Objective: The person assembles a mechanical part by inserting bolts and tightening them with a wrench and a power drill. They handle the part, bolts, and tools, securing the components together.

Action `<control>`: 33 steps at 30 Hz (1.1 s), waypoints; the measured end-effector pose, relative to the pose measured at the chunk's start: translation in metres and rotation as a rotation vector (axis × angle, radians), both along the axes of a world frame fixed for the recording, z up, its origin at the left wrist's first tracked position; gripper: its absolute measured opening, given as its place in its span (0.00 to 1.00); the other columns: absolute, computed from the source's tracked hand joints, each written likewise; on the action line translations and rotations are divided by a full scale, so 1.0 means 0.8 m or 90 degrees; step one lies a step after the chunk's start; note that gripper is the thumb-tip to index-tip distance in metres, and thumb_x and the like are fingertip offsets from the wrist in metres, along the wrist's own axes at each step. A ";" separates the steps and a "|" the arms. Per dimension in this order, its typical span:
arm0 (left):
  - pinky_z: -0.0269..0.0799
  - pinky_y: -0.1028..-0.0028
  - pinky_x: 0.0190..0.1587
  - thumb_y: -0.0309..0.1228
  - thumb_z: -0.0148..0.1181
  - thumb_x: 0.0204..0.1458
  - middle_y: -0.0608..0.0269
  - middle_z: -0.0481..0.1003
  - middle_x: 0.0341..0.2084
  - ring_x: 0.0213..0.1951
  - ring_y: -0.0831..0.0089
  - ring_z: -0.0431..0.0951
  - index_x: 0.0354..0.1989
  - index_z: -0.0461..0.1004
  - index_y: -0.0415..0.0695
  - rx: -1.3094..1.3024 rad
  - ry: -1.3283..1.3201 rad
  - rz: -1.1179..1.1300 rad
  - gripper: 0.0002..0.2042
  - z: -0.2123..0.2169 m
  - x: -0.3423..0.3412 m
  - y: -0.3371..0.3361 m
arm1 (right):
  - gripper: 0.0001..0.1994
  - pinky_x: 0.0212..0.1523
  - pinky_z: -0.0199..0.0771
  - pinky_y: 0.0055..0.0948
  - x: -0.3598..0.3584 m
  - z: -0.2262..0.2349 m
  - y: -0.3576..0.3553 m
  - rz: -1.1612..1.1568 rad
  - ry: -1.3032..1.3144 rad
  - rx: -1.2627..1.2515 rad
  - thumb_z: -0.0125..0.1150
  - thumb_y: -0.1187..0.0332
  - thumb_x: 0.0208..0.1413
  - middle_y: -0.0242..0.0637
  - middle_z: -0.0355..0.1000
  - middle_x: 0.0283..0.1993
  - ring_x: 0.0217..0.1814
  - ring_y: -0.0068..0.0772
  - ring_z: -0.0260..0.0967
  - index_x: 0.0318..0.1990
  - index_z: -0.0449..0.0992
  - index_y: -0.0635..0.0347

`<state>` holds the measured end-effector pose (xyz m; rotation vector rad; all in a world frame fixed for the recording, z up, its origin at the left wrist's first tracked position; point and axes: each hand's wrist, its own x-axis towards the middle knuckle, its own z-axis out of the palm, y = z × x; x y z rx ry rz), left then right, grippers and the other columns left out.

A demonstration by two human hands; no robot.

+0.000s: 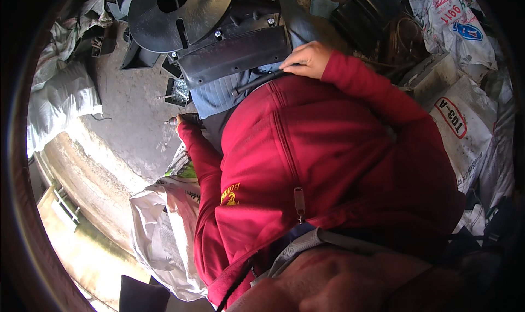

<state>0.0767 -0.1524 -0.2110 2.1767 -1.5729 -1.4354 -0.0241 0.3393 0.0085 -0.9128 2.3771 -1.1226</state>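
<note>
Head view: black rod (pixel 258 82) at right hand (pixel 308 59), dark tool (pixel 191 117) beside left hand (pixel 180 121); we can't tell either grip; loose hold could drop rod.

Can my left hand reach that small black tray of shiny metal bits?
Probably yes: the tray sits just beyond the left hand, with no visible barrier between, though the hand seems occupied with a dark tool.
</note>
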 end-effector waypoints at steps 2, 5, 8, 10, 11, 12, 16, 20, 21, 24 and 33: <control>0.78 0.63 0.37 0.46 0.68 0.41 0.51 0.78 0.35 0.32 0.59 0.80 0.46 0.74 0.36 0.031 -0.014 0.009 0.29 0.015 0.002 0.006 | 0.09 0.32 0.75 0.34 0.008 -0.002 -0.022 0.034 0.158 0.066 0.58 0.66 0.53 0.34 0.77 0.31 0.32 0.37 0.75 0.40 0.81 0.47; 0.77 0.61 0.41 0.48 0.68 0.38 0.49 0.78 0.37 0.35 0.56 0.81 0.47 0.74 0.36 -0.138 -0.168 -0.080 0.31 -0.014 0.029 -0.013 | 0.12 0.32 0.76 0.39 0.006 0.015 -0.053 0.097 0.187 0.275 0.52 0.66 0.52 0.32 0.77 0.31 0.32 0.41 0.75 0.41 0.80 0.44; 0.76 0.62 0.43 0.48 0.68 0.37 0.48 0.78 0.38 0.37 0.56 0.80 0.48 0.73 0.37 -0.195 -0.095 -0.198 0.32 -0.037 0.027 -0.036 | 0.12 0.32 0.76 0.39 0.001 0.011 -0.055 0.181 0.193 0.388 0.53 0.67 0.50 0.33 0.77 0.30 0.32 0.41 0.75 0.41 0.80 0.43; 0.74 0.66 0.42 0.39 0.68 0.41 0.50 0.78 0.39 0.37 0.60 0.79 0.53 0.69 0.35 -0.111 0.071 -0.265 0.31 -0.001 -0.013 0.033 | 0.12 0.32 0.76 0.40 -0.001 0.003 -0.045 0.193 0.192 0.375 0.53 0.67 0.49 0.33 0.77 0.31 0.33 0.40 0.76 0.40 0.80 0.44; 0.74 0.67 0.41 0.38 0.68 0.41 0.51 0.78 0.39 0.36 0.61 0.79 0.54 0.68 0.35 -0.127 0.103 -0.298 0.31 -0.009 -0.002 0.018 | 0.12 0.32 0.76 0.40 -0.003 0.005 -0.049 0.213 0.197 0.337 0.53 0.68 0.48 0.33 0.77 0.31 0.33 0.40 0.76 0.40 0.80 0.44; 0.74 0.67 0.40 0.37 0.69 0.41 0.52 0.77 0.38 0.35 0.62 0.79 0.55 0.67 0.34 -0.147 0.132 -0.335 0.32 -0.026 0.009 -0.005 | 0.12 0.32 0.76 0.39 -0.001 0.010 -0.060 0.214 0.210 0.330 0.53 0.68 0.48 0.34 0.77 0.32 0.34 0.40 0.76 0.39 0.80 0.46; 0.74 0.66 0.45 0.38 0.67 0.44 0.50 0.77 0.41 0.39 0.61 0.79 0.57 0.67 0.42 -0.109 0.075 -0.362 0.30 -0.026 -0.011 -0.004 | 0.09 0.34 0.77 0.38 0.004 0.014 -0.096 0.242 0.220 0.444 0.53 0.67 0.47 0.36 0.77 0.31 0.37 0.40 0.76 0.32 0.81 0.51; 0.76 0.67 0.39 0.40 0.71 0.39 0.54 0.78 0.36 0.33 0.65 0.80 0.54 0.70 0.42 -0.131 -0.017 -0.410 0.31 -0.037 -0.031 -0.042 | 0.10 0.34 0.77 0.36 -0.001 0.021 -0.113 0.396 0.293 0.447 0.54 0.66 0.47 0.37 0.77 0.31 0.35 0.39 0.77 0.29 0.81 0.56; 0.76 0.66 0.39 0.39 0.70 0.39 0.54 0.78 0.35 0.33 0.65 0.81 0.53 0.71 0.41 -0.110 -0.018 -0.372 0.30 -0.048 -0.037 -0.056 | 0.09 0.32 0.77 0.37 -0.003 0.022 -0.119 0.457 0.344 0.451 0.54 0.66 0.46 0.35 0.78 0.29 0.34 0.38 0.77 0.25 0.81 0.55; 0.76 0.66 0.39 0.39 0.70 0.39 0.55 0.78 0.35 0.33 0.64 0.81 0.51 0.71 0.40 -0.061 0.022 -0.369 0.29 -0.062 -0.061 -0.042 | 0.09 0.30 0.77 0.37 -0.013 0.032 -0.125 0.537 0.421 0.474 0.54 0.66 0.46 0.35 0.78 0.29 0.33 0.36 0.77 0.24 0.81 0.54; 0.67 0.62 0.55 0.43 0.70 0.39 0.46 0.72 0.51 0.52 0.53 0.74 0.60 0.63 0.42 -0.172 -0.066 -0.421 0.39 -0.032 -0.080 0.012 | 0.08 0.29 0.75 0.37 -0.022 -0.015 -0.094 0.468 0.463 0.309 0.55 0.66 0.44 0.33 0.76 0.30 0.35 0.36 0.76 0.28 0.81 0.51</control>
